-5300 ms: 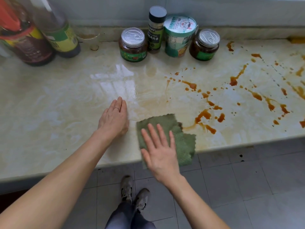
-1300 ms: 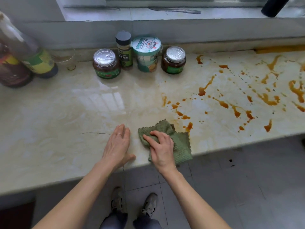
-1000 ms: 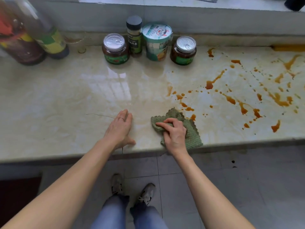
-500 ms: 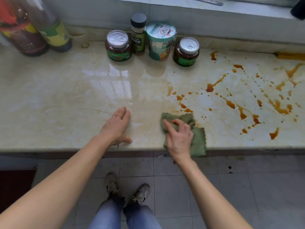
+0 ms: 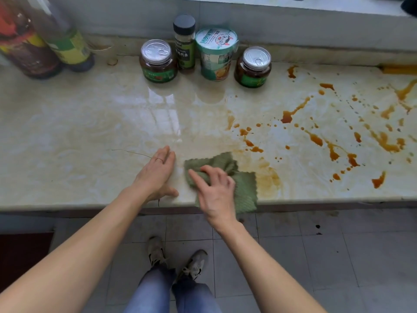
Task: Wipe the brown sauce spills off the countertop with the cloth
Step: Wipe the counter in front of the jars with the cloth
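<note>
This is a home kitchen. A pale marble tabletop point(image 5: 90, 132) runs under a window sill point(image 5: 293, 7) and is splashed with brown sauce point(image 5: 316, 138). Against the back wall stand two lidded jars point(image 5: 158, 62), a spice shaker point(image 5: 184, 41), a paper cup point(image 5: 215, 55) and large sauce bottles point(image 5: 45, 41). The floor point(image 5: 316, 256) is grey tile.

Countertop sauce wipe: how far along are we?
Done: the pale marble countertop left of the jars shows no drops. In hand: the right hand presses the green woven cloth at the front edge, with a faint brown smear beside it; the left hand rests flat. Left: most brown sauce spills across the right half remain.
</note>
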Tool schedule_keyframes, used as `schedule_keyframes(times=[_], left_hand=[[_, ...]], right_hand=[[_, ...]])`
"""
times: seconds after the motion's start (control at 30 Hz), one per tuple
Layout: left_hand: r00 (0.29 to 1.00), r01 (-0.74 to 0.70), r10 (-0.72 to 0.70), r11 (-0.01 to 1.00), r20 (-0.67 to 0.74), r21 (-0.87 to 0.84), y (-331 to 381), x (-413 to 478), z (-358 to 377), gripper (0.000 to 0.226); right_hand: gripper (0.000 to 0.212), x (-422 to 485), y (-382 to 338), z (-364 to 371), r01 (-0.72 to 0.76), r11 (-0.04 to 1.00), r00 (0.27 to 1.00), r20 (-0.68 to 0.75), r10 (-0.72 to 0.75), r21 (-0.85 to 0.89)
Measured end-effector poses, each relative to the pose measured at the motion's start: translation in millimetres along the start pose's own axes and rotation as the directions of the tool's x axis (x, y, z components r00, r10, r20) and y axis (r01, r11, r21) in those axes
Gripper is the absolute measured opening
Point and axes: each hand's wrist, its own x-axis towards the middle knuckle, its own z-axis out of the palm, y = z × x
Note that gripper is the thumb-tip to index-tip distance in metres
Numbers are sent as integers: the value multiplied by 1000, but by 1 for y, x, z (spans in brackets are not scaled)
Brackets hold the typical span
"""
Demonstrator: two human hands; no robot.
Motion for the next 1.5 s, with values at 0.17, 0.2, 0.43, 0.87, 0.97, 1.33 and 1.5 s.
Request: schedule_keyframes(times=[0.17, 0.2, 0.43, 0.87, 0.97, 1.33, 1.5], left_hand=[[1000, 1, -1, 1000, 2, -10, -2, -3, 0, 116], [1000, -4, 4, 1000, 0, -10, -3, -3, 1, 116], [1000, -24, 23, 1000, 2, 11, -5, -1, 1, 116], [1000, -31, 30, 994, 8, 105, 2, -4, -5, 112], [1000, -29, 29, 986, 0, 165, 5, -2, -13, 104], [992, -31, 39, 997, -124, 63, 10, 37, -47, 99], [990, -89, 95, 994, -100, 62, 21, 61, -63, 112]], right_hand=[[48, 26, 33, -12, 76, 997, 993, 89, -74, -17], [47, 28, 46, -15, -18, 1000, 998, 64, 19, -26], [48, 10, -2, 4, -25, 999, 999, 44, 26, -29], [55, 27, -4, -4, 9, 997, 975, 222, 7, -70], [53, 61, 4, -3, 75, 994, 959, 279, -52, -73], [59, 97, 3, 2, -98, 987, 950, 285, 130, -124], [56, 139, 48, -11, -235, 958, 925, 265, 271, -162]])
